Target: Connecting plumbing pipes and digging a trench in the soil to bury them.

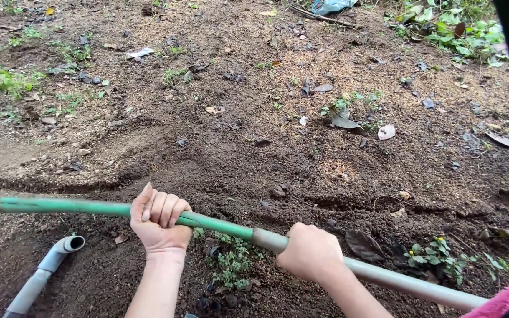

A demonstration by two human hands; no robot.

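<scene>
Head view | both hands' fingers wrapped round green-grey pole | pole's right end cut off by frame

A long pole, green along its left stretch and grey toward the right, lies nearly level above dark soil, dipping slightly rightward, gripped at two places.

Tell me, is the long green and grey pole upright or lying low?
Lying low, nearly level: the long green and grey pole crosses the view above the soil, gripped by the left hand and right hand.
</scene>
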